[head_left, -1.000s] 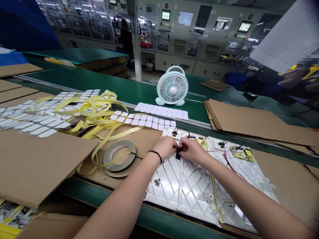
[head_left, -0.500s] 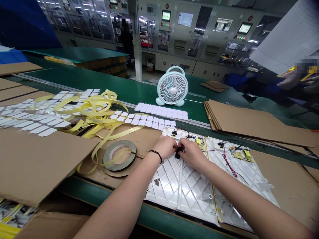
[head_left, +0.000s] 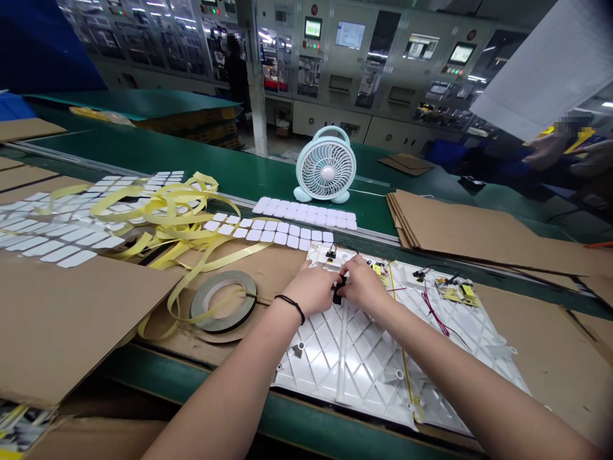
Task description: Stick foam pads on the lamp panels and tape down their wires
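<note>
We found the person's left hand (head_left: 311, 289) and right hand (head_left: 363, 285) meeting over the upper part of a white moulded plastic panel (head_left: 335, 364), which lay flat on brown cardboard (head_left: 541, 364) on the green surface (head_left: 143, 150). The fingers (head_left: 352, 273) of both hands were clenched in a pinch on a small black part (head_left: 338, 294) (its exact kind could not be confirmed, as the fingers hid most of it), held just above the panel's ribbed face and near its upper edge. We judged the panel light and stiff but thin, its ribbed lattice lending rigidity, so it would best be taken by its outer rim, clear of the circuit board (head_left: 457, 292) and the red wires (head_left: 433, 313) toward its right end, both of which looked easily disturbed. The black part, being small and possibly slippery, called for a firm fingertip pinch. A roll of narrow tape (head_left: 223, 301) lay just left of the panel, beside a tangle of yellow backing strip (head_left: 163, 214). Against the earlier frame, the hands stayed at the same spot and the pinch held; the whole scene sat slightly further left and higher in the head view, which we attributed to head movement, and no item appeared displaced.
</note>
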### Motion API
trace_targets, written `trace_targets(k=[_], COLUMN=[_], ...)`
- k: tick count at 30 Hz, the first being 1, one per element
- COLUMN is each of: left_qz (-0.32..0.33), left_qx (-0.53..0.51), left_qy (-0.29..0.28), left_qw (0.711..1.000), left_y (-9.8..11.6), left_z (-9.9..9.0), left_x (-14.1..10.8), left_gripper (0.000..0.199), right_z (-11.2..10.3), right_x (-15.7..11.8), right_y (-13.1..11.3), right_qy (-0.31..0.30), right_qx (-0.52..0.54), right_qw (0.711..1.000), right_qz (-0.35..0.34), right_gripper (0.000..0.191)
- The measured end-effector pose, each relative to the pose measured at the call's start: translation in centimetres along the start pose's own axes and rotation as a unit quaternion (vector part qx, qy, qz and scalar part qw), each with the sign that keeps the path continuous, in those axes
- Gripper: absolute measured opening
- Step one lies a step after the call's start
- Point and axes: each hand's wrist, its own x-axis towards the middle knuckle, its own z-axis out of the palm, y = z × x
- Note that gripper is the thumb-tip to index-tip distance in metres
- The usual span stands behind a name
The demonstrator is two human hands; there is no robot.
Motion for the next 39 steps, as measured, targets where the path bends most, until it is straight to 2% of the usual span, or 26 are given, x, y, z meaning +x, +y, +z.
trace_targets(k=[4,9,12,16,21,24,28,34,39], left_qz=[-0.002,-0.029,-0.028,-0.036,-0.034,-0.034,-0.027,-0.02,-0.017], left_qx=[0.067,0.106,0.125,0.137,0.135,0.141,0.143,0.127,0.088], left_qy=[-0.055,-0.07,-0.068,-0.058,-0.048,-0.043,-0.044,-0.034,-0.044], left_qw=[0.996,0.991,0.989,0.988,0.989,0.988,0.988,0.991,0.995], left_y=[1.4,2.8,3.0,3.2,3.3,3.2,3.0,2.5,1.9], left_z=[-0.1,-0.1,0.1,0.5,0.7,0.7,0.7,0.3,-0.1], left_x=[-0.8,-1.0,-0.8,-0.7,-0.7,-0.6,-0.5,-0.5,-0.3], left_gripper=[0.033,0.036,0.037,0.037,0.04,0.04,0.036,0.035,0.037], right_z=[0.4,0.4,0.1,-0.2,1.1,1.7,1.8,1.7,0.5], right_x=[0.0,-0.3,-1.0,-3.1,-6.5,-7.3,-7.2,-6.7,-6.0], right_y=[0.2,0.2,0.1,-0.3,-0.5,-0.6,-0.8,-1.4,-1.9], right_qy=[0.012,0.004,-0.006,-0.005,-0.002,-0.003,-0.041,-0.046,-0.072], right_qx=[-0.004,0.027,0.034,0.028,-0.027,-0.05,-0.105,-0.159,-0.183], right_qw=[1.0,1.0,0.999,0.998,0.999,0.998,0.992,0.985,0.98], right_qz=[-0.005,-0.003,-0.026,-0.049,-0.042,-0.041,-0.05,-0.042,-0.032], right_gripper=[0.025,0.024,0.027,0.043,0.07,0.08,0.071,0.064,0.059])
